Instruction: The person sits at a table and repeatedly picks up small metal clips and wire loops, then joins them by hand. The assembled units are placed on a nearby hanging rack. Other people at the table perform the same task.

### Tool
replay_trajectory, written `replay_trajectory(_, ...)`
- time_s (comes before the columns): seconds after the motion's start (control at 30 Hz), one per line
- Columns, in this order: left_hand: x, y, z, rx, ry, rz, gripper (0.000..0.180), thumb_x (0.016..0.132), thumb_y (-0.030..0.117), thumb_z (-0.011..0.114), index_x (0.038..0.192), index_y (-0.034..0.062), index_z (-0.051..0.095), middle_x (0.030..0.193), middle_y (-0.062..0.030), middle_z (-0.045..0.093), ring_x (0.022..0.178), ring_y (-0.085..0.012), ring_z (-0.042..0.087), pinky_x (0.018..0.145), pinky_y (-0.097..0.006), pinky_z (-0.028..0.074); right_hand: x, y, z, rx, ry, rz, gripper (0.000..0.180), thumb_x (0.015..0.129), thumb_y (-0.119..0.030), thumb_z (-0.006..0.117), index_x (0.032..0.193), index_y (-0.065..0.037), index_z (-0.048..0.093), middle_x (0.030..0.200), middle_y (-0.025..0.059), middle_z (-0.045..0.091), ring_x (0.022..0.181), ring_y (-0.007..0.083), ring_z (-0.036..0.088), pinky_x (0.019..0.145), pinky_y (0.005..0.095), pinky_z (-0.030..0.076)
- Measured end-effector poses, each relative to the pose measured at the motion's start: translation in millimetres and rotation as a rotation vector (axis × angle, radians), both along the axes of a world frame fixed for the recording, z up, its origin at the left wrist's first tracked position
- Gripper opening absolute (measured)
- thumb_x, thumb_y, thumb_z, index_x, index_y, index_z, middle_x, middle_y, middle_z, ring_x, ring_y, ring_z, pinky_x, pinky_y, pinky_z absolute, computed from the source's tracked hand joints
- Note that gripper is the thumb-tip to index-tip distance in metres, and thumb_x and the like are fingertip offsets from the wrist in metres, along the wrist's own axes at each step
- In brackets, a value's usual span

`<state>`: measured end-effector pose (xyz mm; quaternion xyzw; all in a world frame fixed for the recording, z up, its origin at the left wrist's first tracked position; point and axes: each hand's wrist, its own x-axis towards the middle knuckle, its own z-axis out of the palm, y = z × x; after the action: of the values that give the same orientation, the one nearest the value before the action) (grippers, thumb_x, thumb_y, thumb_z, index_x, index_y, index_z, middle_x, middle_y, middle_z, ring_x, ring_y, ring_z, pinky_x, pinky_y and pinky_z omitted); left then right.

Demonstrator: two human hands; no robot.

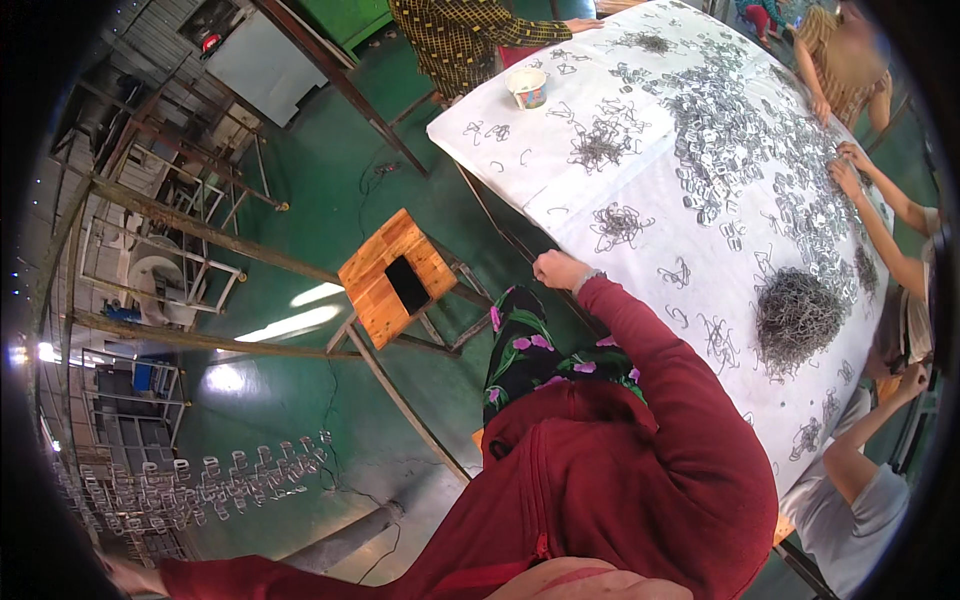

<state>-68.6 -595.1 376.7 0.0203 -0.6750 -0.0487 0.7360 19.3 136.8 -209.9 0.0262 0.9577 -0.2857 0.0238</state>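
Note:
My right hand (560, 268) is closed at the near edge of the white-covered table (595, 262), its forearm resting along the cover. Its palm is hidden, so I cannot see what it holds, if anything. Nearest to it on the cover lies a small heap of bent wire hooks (618, 226). Far out to the lower left, my left hand (130, 578) is dark and cut by the picture's rim, its fingers unclear. Just above it hang rows of small shiny metal pieces (210, 485).
The table bears a big wire-hook pile (798, 318), many flat metal pieces (715, 150) and a paper tub (527, 88). Several people sit or stand around it. Left of me are a wooden stool (375, 265) with a black phone (407, 286), and a metal frame (210, 225).

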Motion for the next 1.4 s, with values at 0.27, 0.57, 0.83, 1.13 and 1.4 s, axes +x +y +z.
replay_trajectory(0.27,100.9,294.2,-144.0,-0.176,0.031,-0.656,0.01,0.08,0.005,0.064,0.089,0.0015,0.064,0.086,-0.0085,0.065,0.08,-0.0202,0.061,0.075,-0.033,0.049,35.9,-34.0,55.1,-0.04,-0.087,0.22,0.022,0.077,-0.016,0.059,0.094,-0.007,0.07,0.092,0.0156,0.067,0.084,0.0338,0.065,0.078,0.0419,0.051)
replay_trajectory(0.57,-7.5,629.3,-331.7,-0.254,-1.182,-1.637,0.016,0.084,0.014,0.065,0.093,0.0011,0.067,0.081,-0.0096,0.066,0.072,-0.0168,0.063,0.066,-0.028,0.049,155.5,-131.7,109.6,-0.739,0.17,0.501,0.03,0.094,-0.02,0.051,0.114,0.0,0.058,0.109,0.0165,0.061,0.103,0.032,0.057,0.091,0.0399,0.044)
replay_trajectory(0.83,-69.5,792.2,-493.4,-0.64,-1.147,-1.525,0.012,0.08,0.009,0.062,0.087,0.0007,0.066,0.087,-0.0168,0.062,0.084,-0.0337,0.06,0.075,-0.04,0.048,221.2,-45.4,175.0,-1.017,0.413,-0.568,0.016,0.089,-0.005,0.056,0.1,0.002,0.065,0.089,0.0086,0.065,0.086,0.0165,0.061,0.078,0.0282,0.047)
replay_trajectory(1.13,-71.4,794.5,-485.8,-0.814,-1.253,-1.443,0.012,0.083,0.012,0.058,0.088,0.0006,0.061,0.083,-0.0184,0.06,0.08,-0.0368,0.058,0.071,-0.045,0.046,243.9,80.6,177.7,-0.399,0.589,-1.206,0.02,0.088,-0.005,0.056,0.105,0.003,0.063,0.084,0.0117,0.062,0.075,0.0161,0.06,0.068,0.0254,0.047)
replay_trajectory(1.4,-31.9,805.5,-414.7,-0.551,-1.23,-1.654,0.012,0.088,0.015,0.055,0.09,0.0036,0.059,0.084,-0.0162,0.061,0.078,-0.0372,0.058,0.067,-0.044,0.046,198.2,192.1,103.2,0.261,0.505,-1.199,0.018,0.08,-0.008,0.065,0.094,0.003,0.061,0.091,0.0218,0.058,0.083,0.0385,0.056,0.073,0.0451,0.046)
